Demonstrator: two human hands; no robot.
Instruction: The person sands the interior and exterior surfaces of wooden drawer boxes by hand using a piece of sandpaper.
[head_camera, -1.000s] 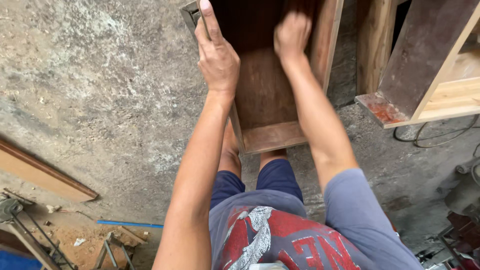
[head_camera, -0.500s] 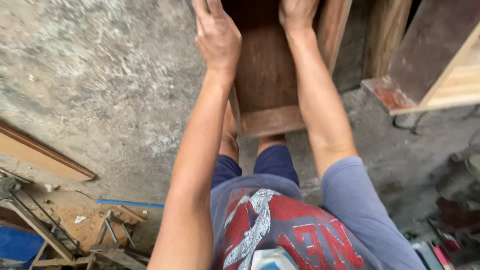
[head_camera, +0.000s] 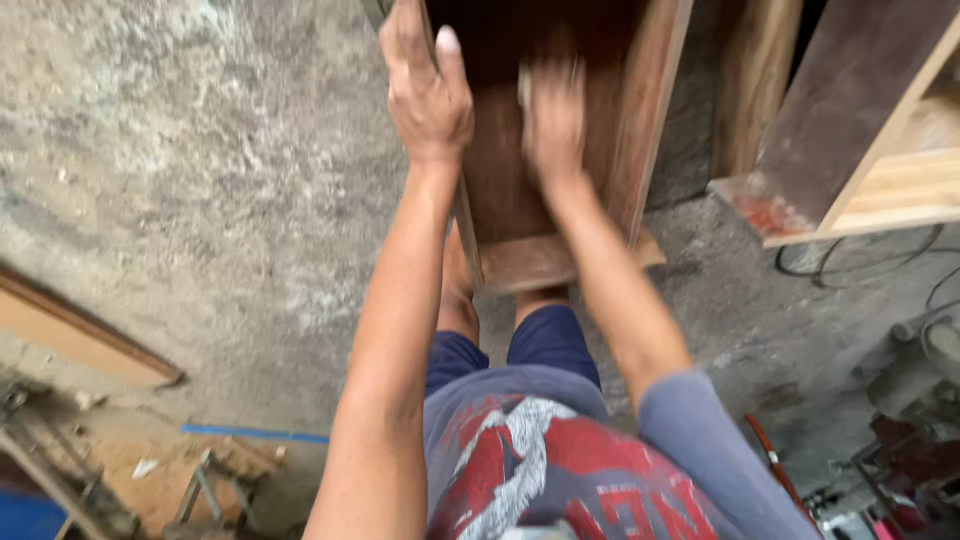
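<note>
Dark brown wood makes up the open-fronted cabinet box (head_camera: 545, 200), which stands on the concrete floor (head_camera: 200, 180) right in front of the person's knees, its lower edge touching the floor just past the blue shorts (head_camera: 545, 345). Its paler side board runs up along the right edge of the box, and the top of the box is cut off by the upper edge of the view. The left hand (head_camera: 428, 95) is clasped over the left side wall of the box, thumb up and fingers wrapped around the board's edge. The right hand (head_camera: 552, 120) lies inside the box against the dark back panel; it is blurred, so whether it grips anything or merely presses flat cannot be told. Both bare arms reach forward from a grey shirt with a red and white print (head_camera: 560, 480). To the right of the box, well apart, a lighter wooden shelf unit (head_camera: 880, 190) leans at a tilt, with dark cables (head_camera: 860, 265) on the floor beneath it. At the left edge of the floor lies a long wooden plank (head_camera: 80, 335), and near the lower left corner a blue strip (head_camera: 250, 433) beside scattered sawdust and metal pieces.
</note>
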